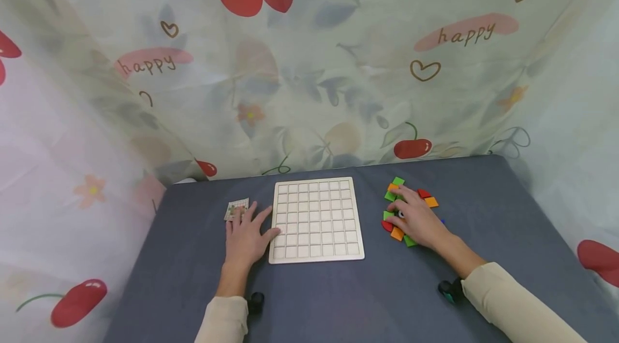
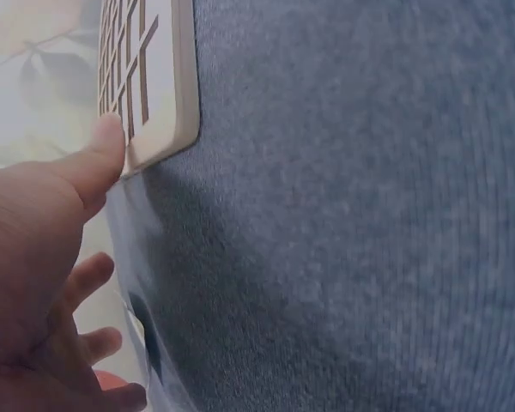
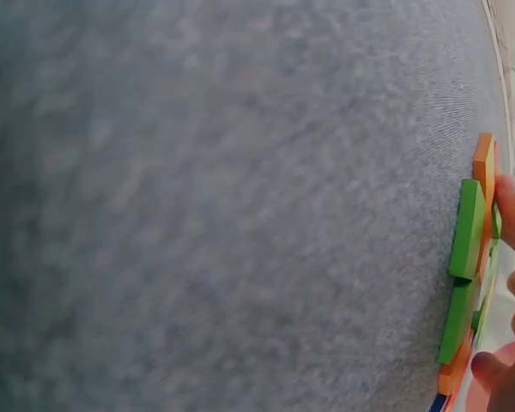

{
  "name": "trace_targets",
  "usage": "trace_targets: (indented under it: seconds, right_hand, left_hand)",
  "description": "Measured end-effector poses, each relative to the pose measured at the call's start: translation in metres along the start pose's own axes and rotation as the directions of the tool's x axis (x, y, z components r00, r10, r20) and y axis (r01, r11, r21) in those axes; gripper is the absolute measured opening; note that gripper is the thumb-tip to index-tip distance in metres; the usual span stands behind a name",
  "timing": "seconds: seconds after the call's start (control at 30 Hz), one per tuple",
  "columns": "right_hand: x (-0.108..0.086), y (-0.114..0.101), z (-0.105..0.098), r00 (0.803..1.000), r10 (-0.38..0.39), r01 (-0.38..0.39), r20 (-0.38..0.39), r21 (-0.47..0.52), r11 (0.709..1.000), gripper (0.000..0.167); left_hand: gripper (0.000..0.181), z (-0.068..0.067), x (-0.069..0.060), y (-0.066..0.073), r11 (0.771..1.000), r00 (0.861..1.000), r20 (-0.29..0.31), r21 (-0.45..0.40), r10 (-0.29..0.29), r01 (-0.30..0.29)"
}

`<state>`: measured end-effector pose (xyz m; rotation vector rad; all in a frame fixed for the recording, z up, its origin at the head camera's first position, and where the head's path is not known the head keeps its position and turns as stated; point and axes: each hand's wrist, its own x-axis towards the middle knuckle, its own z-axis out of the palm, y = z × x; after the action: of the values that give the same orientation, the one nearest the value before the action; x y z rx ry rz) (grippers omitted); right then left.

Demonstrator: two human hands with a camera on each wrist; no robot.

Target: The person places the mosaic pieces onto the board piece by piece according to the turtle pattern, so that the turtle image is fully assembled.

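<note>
From my remote station I read the scene from the left, where a pale cloth [image 1: 38, 171] printed with cherries and flowers hung beside and behind the dark grey-blue tabletop [image 1: 319, 300]. A small printed card [image 1: 237, 204] lay toward the left on that tabletop, partly covered by fingertips; I could not tell whether they touched it. Those belonged to the left hand [image 1: 244, 243], which lay palm down with its fingers spread wide and had hold of nothing; its thumb touched the left edge of the board. A cream sleeve [image 1: 224, 319] ended above that wrist, next to a small black device [image 1: 256, 303].

Near the middle I had the pale board [image 1: 314, 219], lying flat, marked into rows of small squares. Well to its right, flat coloured pieces [image 1: 410, 241] sat in a loose cluster on the tabletop: green, orange, red and a bit of blue. The right hand [image 1: 419, 220] spanned them, fingers apart and loosely bent, its fingertips among the pieces and no grip closed on any. Farther right I saw a second black device [image 1: 450, 290] and the other cream sleeve [image 1: 512, 297].
</note>
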<state>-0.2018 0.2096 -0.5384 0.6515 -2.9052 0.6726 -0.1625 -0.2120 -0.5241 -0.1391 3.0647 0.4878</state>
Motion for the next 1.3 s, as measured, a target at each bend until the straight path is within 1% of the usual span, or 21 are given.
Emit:
trace_targets:
  seconds: [0.13,0.27,0.4,0.53,0.67,0.8,0.9,0.97,1.07,1.13,1.2,1.3]
  right_hand:
    - [0.001,-0.001,-0.001,1.0,-0.004,0.005,-0.014,0.023,1.0,0.017]
    - [0.001,-0.002,-0.001,1.0,-0.017,0.018,-0.014,0.041,0.999,0.019]
    - [0.002,-0.003,0.0,0.999,-0.033,0.033,-0.011,0.053,0.998,0.021]
    - [0.003,-0.005,-0.001,0.998,-0.062,0.064,-0.031,0.046,0.997,0.022]
    - [0.006,-0.008,-0.003,0.995,-0.084,0.086,-0.059,0.024,0.996,0.022]
    - [0.01,-0.014,-0.006,0.995,-0.075,0.076,-0.069,0.017,0.997,0.021]
    - [0.012,-0.02,-0.01,0.997,-0.06,0.062,-0.053,0.029,0.998,0.02]
    - [0.013,-0.025,-0.012,0.999,-0.044,0.045,-0.028,0.044,0.998,0.019]
    - [0.014,-0.03,-0.015,1.0,0.002,-0.004,0.025,0.081,0.997,0.018]
    - [0.015,-0.033,-0.016,0.998,0.03,-0.037,0.06,0.117,0.993,0.017]
    - [0.016,-0.036,-0.017,0.995,0.048,-0.061,0.087,0.161,0.985,0.016]
    - [0.019,-0.04,-0.017,0.992,0.042,-0.068,0.116,0.229,0.971,0.013]
  left_hand:
    - [0.061,0.0,-0.001,-0.002,1.0,1.0,0.007,0.007,0.011,-0.011]
    - [0.058,-0.001,-0.001,-0.002,1.0,1.0,0.022,-0.006,0.018,-0.018]
    - [0.056,-0.004,-0.001,-0.001,1.0,0.997,0.073,-0.013,0.019,-0.018]
    - [0.056,-0.006,-0.001,0.002,1.0,0.994,0.111,-0.018,0.013,-0.011]
    - [0.055,-0.007,0.0,0.004,1.0,0.994,0.106,-0.019,0.009,-0.008]
    - [0.055,-0.006,0.001,0.005,1.0,0.996,0.091,0.006,0.015,-0.015]
    - [0.055,-0.006,0.001,0.006,0.999,0.996,0.079,0.029,0.031,-0.034]
    - [0.055,-0.006,0.0,0.006,0.998,0.996,0.07,0.034,0.049,-0.052]
    - [0.056,-0.006,0.0,0.005,0.996,0.995,0.064,0.021,0.082,-0.083]
    - [0.056,-0.006,0.0,0.005,0.995,0.993,0.066,0.01,0.094,-0.094]
    - [0.056,-0.006,-0.001,0.005,0.996,0.993,0.079,0.002,0.09,-0.091]
    - [0.057,-0.007,-0.001,0.006,0.997,0.992,0.099,-0.004,0.074,-0.074]
